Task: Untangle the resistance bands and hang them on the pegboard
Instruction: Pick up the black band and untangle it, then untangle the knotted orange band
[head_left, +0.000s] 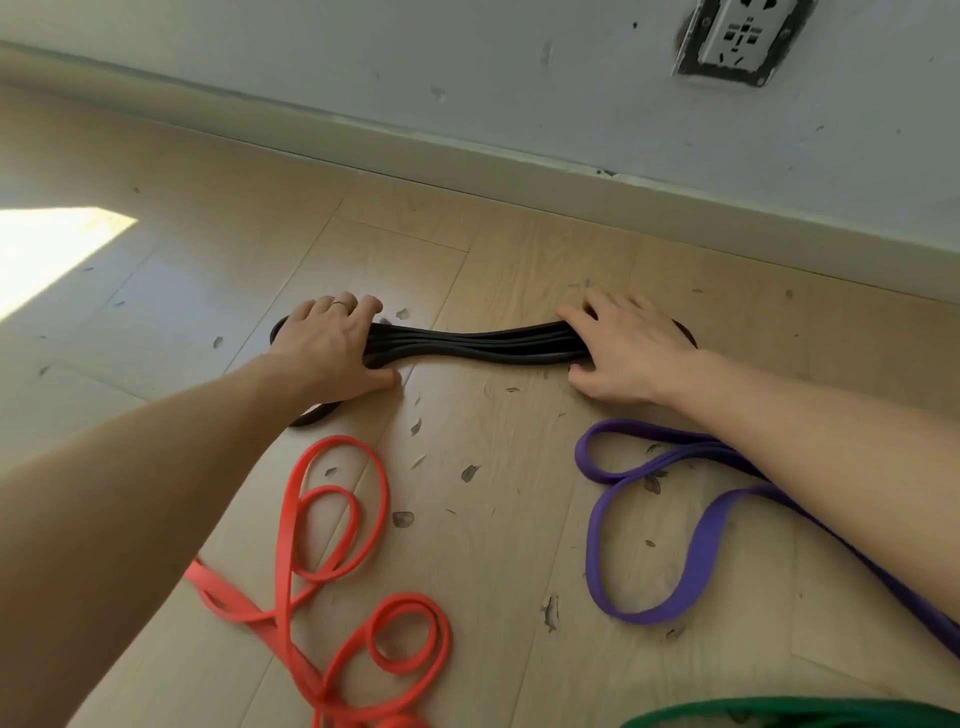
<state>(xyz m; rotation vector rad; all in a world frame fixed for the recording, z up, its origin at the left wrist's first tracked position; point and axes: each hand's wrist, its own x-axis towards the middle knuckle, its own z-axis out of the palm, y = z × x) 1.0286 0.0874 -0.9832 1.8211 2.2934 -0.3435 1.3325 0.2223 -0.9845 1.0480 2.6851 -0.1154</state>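
Four resistance bands show on the wooden floor (498, 519): one black, one red, one purple and one green. The black band (478, 345) lies at the centre of the frame, gathered into a bundle of several strands that runs left to right between the two hands, with loops poking out beyond each hand. The red band (332, 540) sprawls in loose coils at the lower left, near the left forearm. The purple band (696, 525) lies in open loops at the lower right, partly under the right forearm. Only an edge of the green band (779, 714) shows, at the bottom right corner of the frame.

Two hands are on the black band, well apart, one at each end of the bundle. The left hand (332, 343) has its fingers curled over the left end and its thumb on the floor just below the strands; a ring sits on one finger. The right hand (623, 353) presses down on the right end with its fingers spread and fairly straight, thumb lying near the lower side of the strands.

One wall socket (743, 36) sits at the upper right of the frame, above the skirting board (467, 156)
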